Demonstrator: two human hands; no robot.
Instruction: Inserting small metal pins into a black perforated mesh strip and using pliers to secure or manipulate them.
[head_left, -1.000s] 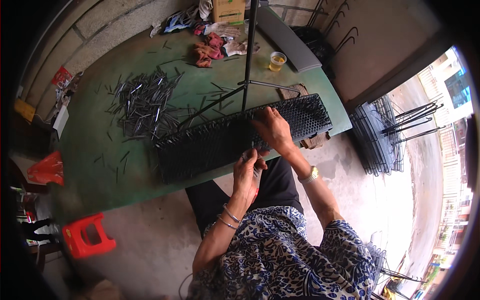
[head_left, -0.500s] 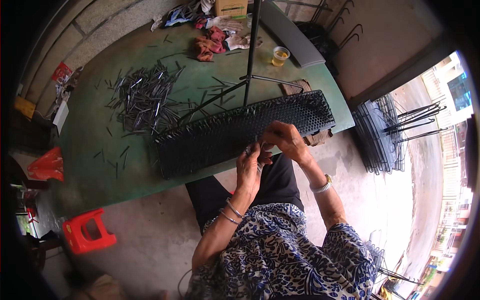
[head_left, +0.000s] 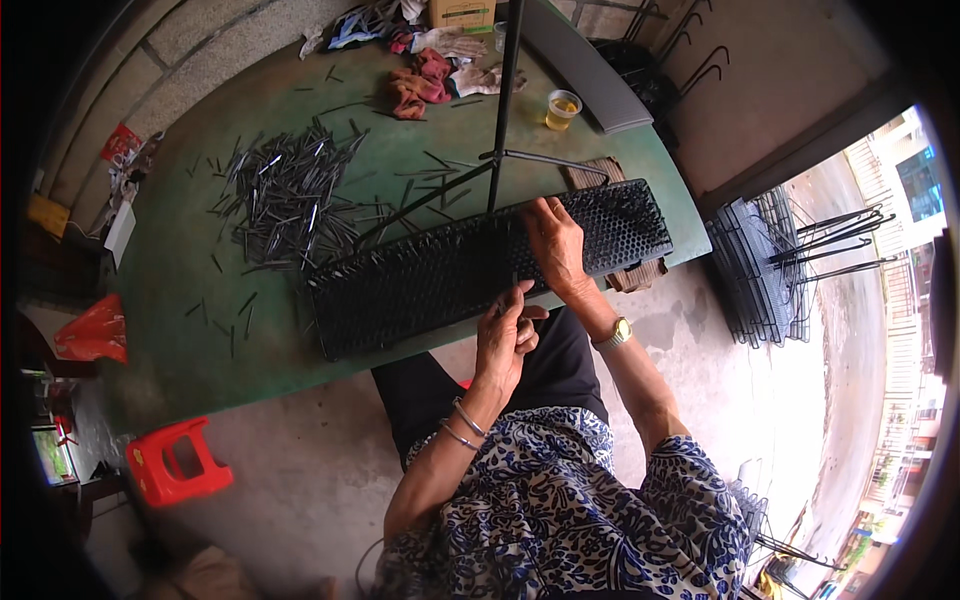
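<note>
A long black perforated rack (head_left: 420,285) lies along the near edge of the green table, with dark thin pieces standing thickly in its left part and along its far edge. My right hand (head_left: 556,245) reaches over the rack, its fingers pinched together at the far rim, right of the middle. What those fingertips hold is hidden. At the rack's near edge my left hand (head_left: 507,335) is half curled, thumb and forefinger closed on a small dark stick (head_left: 515,279). A heap of similar dark sticks (head_left: 290,190) lies on the table to the left.
A black pole stand (head_left: 505,90) rises behind the rack. Farther back are a cup of yellow liquid (head_left: 562,110), red and white gloves (head_left: 425,82) and a carton (head_left: 462,14). A red stool (head_left: 180,465) stands at left; wire racks (head_left: 755,270) stack at right.
My right hand has moved from beside the left hand up and away to the rack's far rim. The left hand stays near the front edge, its fingers slightly shifted.
</note>
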